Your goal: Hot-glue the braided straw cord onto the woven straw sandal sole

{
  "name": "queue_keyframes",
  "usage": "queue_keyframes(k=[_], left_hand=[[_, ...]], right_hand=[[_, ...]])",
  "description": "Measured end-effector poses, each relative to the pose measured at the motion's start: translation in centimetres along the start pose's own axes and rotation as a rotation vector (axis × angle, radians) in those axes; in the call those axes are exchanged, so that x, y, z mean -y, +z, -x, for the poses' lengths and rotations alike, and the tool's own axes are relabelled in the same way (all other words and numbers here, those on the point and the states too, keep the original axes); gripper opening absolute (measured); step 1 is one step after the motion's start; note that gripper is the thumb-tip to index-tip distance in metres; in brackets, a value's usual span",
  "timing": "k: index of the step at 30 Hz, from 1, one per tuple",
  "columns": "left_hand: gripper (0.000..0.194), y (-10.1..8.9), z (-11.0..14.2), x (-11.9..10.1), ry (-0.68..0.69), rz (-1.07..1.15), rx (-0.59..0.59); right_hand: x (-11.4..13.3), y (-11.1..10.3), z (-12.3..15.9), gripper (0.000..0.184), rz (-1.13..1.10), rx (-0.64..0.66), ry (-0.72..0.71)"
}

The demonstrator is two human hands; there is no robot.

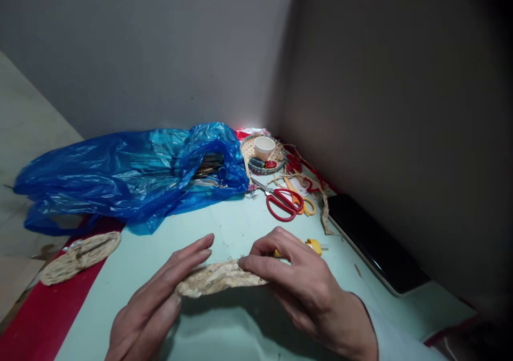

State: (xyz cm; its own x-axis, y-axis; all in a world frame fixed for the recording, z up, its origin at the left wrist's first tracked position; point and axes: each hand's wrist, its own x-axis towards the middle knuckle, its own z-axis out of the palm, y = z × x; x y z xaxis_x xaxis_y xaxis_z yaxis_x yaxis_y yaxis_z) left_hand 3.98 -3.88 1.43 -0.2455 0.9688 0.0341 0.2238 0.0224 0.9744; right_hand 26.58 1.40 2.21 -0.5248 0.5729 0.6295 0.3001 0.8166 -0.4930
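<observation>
Between my hands is a small flat piece of pale plaited straw (222, 278), raised just above the pale green table top and seen nearly edge-on. My right hand (304, 281) pinches its right end, thumb on top and the other fingers beneath. At the left end, my left hand (152, 302) has the edge between its thumb and its long straight fingers. A yellow-handled cutter (313, 246) lies behind my right hand, partly hidden by it. Off to the left rests a sole-shaped woven straw piece (82, 257) on a red strip (52, 318).
A crumpled blue plastic bag (120, 169) with thin sticks inside lies at the back left. Red-handled scissors (282, 203) and yellow scissors (308, 206) lie behind my hands. Further back, a round basket (248, 148) holds a white cup (264, 148). A black phone (377, 243) lies right, along the wall.
</observation>
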Motion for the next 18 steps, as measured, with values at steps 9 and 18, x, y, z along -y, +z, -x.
queue_keyframes(k=[9,18], left_hand=[[0.028,-1.9,-2.1,2.0,0.105,0.134,-0.024],[0.025,0.6,-1.0,0.9,0.431,-0.188,-0.026]], right_hand=[[-0.1,0.2,0.4,0.032,0.179,0.11,0.069],[-0.3,0.8,0.8,0.031,0.097,0.247,-0.012]])
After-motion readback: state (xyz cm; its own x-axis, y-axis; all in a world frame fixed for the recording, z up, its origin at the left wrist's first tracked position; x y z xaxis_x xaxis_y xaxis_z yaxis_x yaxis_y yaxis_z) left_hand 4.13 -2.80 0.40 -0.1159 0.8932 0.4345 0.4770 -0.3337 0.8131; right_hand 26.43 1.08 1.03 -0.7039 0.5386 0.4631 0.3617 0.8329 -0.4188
